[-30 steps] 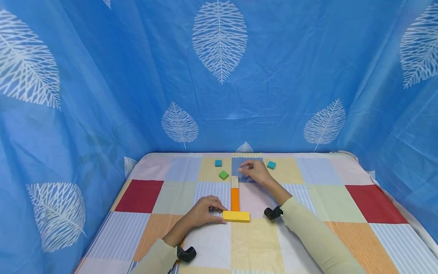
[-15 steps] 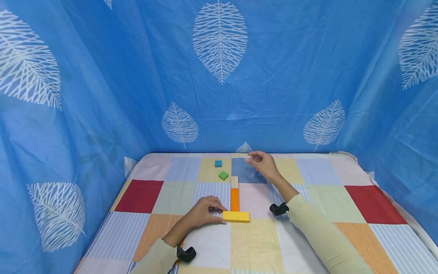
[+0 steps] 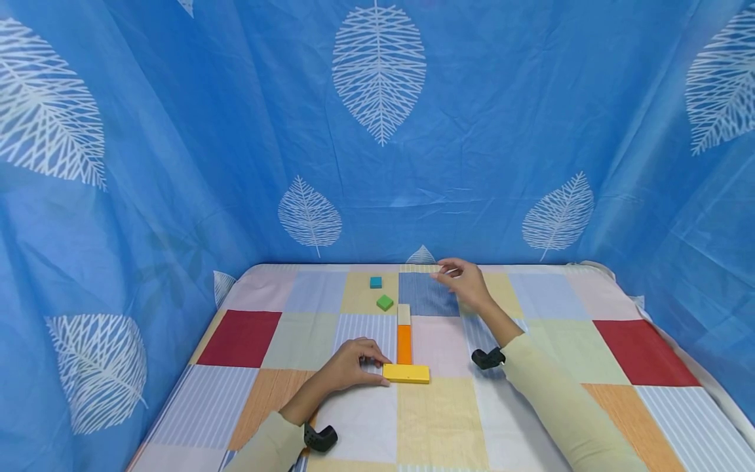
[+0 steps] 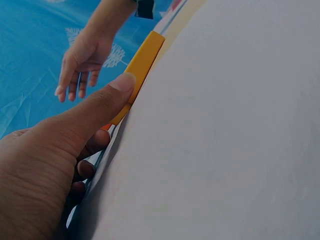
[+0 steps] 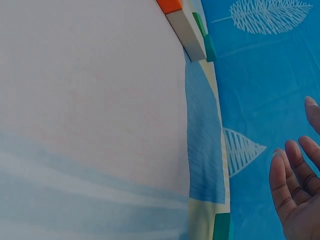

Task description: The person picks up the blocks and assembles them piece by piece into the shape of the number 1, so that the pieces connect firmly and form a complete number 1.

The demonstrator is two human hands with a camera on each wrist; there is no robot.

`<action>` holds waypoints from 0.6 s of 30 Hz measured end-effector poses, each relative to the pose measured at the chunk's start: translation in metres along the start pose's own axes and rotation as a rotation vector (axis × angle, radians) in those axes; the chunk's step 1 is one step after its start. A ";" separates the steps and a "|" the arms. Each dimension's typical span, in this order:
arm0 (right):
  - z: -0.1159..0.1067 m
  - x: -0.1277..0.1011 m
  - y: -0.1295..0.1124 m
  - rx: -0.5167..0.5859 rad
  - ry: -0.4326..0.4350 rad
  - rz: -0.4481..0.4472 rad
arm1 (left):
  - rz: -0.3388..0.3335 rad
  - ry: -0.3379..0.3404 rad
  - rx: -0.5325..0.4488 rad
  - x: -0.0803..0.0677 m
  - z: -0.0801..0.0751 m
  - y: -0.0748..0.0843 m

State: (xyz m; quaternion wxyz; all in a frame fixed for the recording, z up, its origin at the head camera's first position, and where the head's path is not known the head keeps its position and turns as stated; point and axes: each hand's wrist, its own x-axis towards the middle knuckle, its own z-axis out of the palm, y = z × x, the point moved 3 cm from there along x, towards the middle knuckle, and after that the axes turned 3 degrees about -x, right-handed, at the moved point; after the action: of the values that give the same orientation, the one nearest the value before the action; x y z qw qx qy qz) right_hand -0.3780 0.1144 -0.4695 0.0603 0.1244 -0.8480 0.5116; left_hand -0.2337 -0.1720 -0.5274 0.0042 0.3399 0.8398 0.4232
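Note:
My left hand (image 3: 349,366) pinches the left end of a yellow block (image 3: 409,374), its thumb along the near side. An orange block (image 3: 404,345) runs away from behind the yellow one, and a cream block (image 3: 404,314) continues that line at the far end. Over the back of the table is my right hand (image 3: 468,283), its fingers loosely bent and, in the right wrist view, nothing between them. The right wrist view also has a teal block (image 5: 221,227) on the cloth near this hand; in the head view the hand hides it.
A green block (image 3: 385,302) and a blue block (image 3: 375,282) lie left of the cream one. Patchwork cloth (image 3: 238,337) covers the table. Blue curtains (image 3: 460,131) with white leaf prints hang behind it and at both sides.
The right hand has moved right and slightly back, away from the cream block, and now covers the teal block at the back right. My left hand and the yellow block have stayed put.

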 end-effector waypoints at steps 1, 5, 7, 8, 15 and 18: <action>-0.001 0.000 0.000 -0.002 0.004 0.001 | 0.002 0.001 0.001 0.000 0.000 0.000; -0.006 0.000 0.001 -0.048 0.025 0.001 | 0.005 0.002 -0.001 0.000 0.000 0.000; -0.008 0.000 0.002 -0.065 0.038 -0.005 | 0.006 0.002 -0.001 0.000 0.000 0.000; -0.009 0.000 0.003 -0.068 0.043 -0.008 | 0.007 0.002 -0.003 0.000 0.000 0.000; -0.016 -0.001 0.008 -0.083 0.067 -0.021 | 0.017 0.000 -0.011 0.000 0.001 0.001; -0.018 -0.001 0.012 -0.100 0.069 -0.017 | 0.014 0.002 -0.003 0.000 0.000 0.002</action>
State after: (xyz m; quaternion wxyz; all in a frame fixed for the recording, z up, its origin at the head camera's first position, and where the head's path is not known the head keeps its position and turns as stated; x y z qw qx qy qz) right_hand -0.3802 0.1359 -0.4711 0.0997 0.1107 -0.8689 0.4721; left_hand -0.2326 -0.1712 -0.5266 0.0010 0.3452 0.8368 0.4249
